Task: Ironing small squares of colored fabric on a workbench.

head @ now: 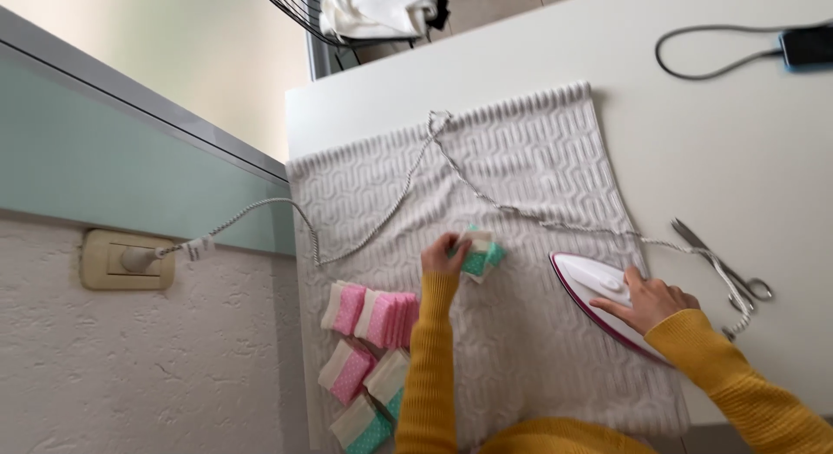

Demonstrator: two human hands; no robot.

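Observation:
My left hand point(442, 255) pinches a small folded piece of teal dotted fabric point(479, 253) that lies on the grey textured pad point(521, 167). My right hand point(649, 299) grips the handle of a white and magenta iron point(594, 285), which stands on the pad to the right of the fabric piece. The iron's braided cord point(408, 176) loops across the pad to a wall socket point(128, 259) on the left. Both arms wear mustard yellow sleeves.
Folded pink dotted and teal dotted fabric pieces point(369, 319) lie in stacks at the pad's left side. Scissors point(724, 267) rest on the white table point(711, 141) to the right. A black device with a cable point(803, 46) lies far right. A wire basket of cloth point(373, 11) stands behind.

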